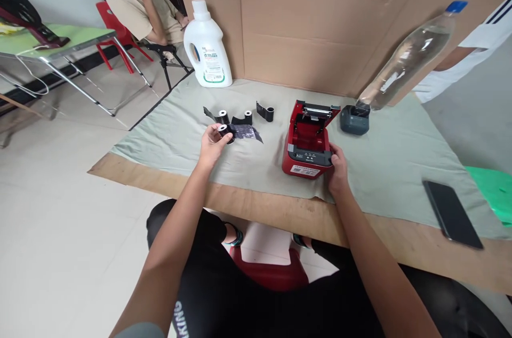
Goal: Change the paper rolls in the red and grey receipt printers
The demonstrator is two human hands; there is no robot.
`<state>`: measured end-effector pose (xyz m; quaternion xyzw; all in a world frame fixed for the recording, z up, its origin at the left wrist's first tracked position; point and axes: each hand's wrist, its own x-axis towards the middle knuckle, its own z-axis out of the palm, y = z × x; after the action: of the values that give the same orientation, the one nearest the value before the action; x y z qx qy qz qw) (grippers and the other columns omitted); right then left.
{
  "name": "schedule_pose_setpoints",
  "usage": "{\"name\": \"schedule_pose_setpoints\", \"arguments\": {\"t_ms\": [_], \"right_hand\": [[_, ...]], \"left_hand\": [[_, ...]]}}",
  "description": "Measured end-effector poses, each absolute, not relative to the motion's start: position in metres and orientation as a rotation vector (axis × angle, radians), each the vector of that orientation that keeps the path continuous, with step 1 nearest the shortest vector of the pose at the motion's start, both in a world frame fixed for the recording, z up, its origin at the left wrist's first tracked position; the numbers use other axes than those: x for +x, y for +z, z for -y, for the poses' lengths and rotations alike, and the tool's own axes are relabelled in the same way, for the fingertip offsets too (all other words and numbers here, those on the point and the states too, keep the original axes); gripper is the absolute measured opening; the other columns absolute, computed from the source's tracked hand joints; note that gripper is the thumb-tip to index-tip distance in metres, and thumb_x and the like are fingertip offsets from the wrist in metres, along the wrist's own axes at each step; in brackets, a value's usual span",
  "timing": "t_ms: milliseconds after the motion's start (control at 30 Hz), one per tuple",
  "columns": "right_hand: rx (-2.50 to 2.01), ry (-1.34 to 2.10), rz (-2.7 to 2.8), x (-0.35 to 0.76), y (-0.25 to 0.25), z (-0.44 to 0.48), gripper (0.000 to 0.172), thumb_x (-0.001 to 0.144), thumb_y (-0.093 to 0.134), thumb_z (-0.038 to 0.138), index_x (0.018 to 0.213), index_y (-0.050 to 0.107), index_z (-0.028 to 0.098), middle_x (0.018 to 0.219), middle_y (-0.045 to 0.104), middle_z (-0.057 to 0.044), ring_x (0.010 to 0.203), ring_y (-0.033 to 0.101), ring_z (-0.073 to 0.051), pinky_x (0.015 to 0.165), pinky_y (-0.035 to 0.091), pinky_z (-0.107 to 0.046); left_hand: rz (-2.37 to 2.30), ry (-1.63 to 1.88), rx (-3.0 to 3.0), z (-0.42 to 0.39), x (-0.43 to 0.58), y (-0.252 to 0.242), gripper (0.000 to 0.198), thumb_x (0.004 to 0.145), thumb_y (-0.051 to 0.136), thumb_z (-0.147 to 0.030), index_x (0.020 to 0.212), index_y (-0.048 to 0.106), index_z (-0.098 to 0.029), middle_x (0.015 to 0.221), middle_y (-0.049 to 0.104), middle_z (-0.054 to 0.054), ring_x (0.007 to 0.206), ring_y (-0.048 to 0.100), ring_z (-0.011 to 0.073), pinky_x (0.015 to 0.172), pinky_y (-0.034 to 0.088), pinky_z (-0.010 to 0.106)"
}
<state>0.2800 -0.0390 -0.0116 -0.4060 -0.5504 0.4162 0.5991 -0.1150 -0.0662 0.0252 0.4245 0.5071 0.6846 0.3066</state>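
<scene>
My left hand [213,146] pinches a small black roll [224,132] with a white core, and a shiny dark strip [247,133] trails from it to the right. Behind it lie more black rolls: one [223,116] just beyond my fingers, one [248,117] in the middle and one [270,113] farther right. A red printer [306,159] stands on the grey-green cloth with its lid [318,111] raised and its inside visible. My right hand [338,170] holds the printer's right side, fingers partly hidden behind it.
A white detergent bottle [212,55] stands at the back left by the cardboard [296,23]. A dark grey device [354,120] sits right of the printer, with a tilted clear bottle [412,58] against it. A phone [453,214] lies front right. Two people are beyond the table.
</scene>
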Motion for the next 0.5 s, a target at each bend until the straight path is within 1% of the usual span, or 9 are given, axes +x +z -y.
{"name": "schedule_pose_setpoints", "arguments": {"t_ms": [133,300,400,467,500], "right_hand": [[-0.93,0.965,1.287,0.281,-0.012,0.038,0.057,0.089,0.063,0.064,0.132,0.067,0.028,0.134,0.07,-0.007,0.127,0.062,-0.032,0.115,0.045,-0.054],[-0.939,0.96,1.293,0.281,-0.008,0.04,0.056,0.088,0.065,0.065,0.129,0.068,0.027,0.133,0.071,-0.008,0.127,0.063,-0.034,0.113,0.046,-0.054],[-0.934,0.947,1.291,0.281,-0.006,0.041,0.055,0.088,0.066,0.065,0.127,0.07,0.027,0.131,0.072,-0.008,0.126,0.064,-0.033,0.112,0.047,-0.054],[-0.933,0.943,1.295,0.281,-0.006,0.041,0.055,0.088,0.066,0.065,0.127,0.07,0.027,0.13,0.072,-0.008,0.125,0.064,-0.033,0.111,0.047,-0.053],[-0.933,0.943,1.295,0.281,-0.006,0.041,0.054,0.088,0.066,0.065,0.127,0.07,0.027,0.13,0.072,-0.008,0.124,0.064,-0.033,0.111,0.047,-0.053]], "left_hand": [[-1.412,1.713,1.196,0.069,-0.112,0.027,0.049,0.067,0.089,-0.055,0.089,0.064,-0.018,0.085,0.064,0.002,0.081,0.062,0.0159,0.077,0.052,0.028],[-1.495,1.703,1.219,0.066,-0.115,0.021,0.037,0.078,0.08,-0.05,0.089,0.059,-0.021,0.084,0.062,0.001,0.081,0.06,0.0167,0.077,0.051,0.028],[-1.57,1.635,1.287,0.064,-0.116,0.015,0.033,0.079,0.079,-0.043,0.095,0.059,-0.021,0.09,0.063,0.002,0.088,0.062,0.0178,0.084,0.051,0.03],[-1.631,1.61,1.33,0.064,-0.117,0.013,0.036,0.077,0.081,-0.041,0.096,0.058,-0.021,0.091,0.062,0.001,0.09,0.061,0.0183,0.086,0.05,0.031],[-1.66,1.626,1.333,0.064,-0.117,0.013,0.039,0.075,0.083,-0.041,0.095,0.057,-0.021,0.089,0.061,0.0,0.088,0.06,0.0182,0.085,0.05,0.031]]}}
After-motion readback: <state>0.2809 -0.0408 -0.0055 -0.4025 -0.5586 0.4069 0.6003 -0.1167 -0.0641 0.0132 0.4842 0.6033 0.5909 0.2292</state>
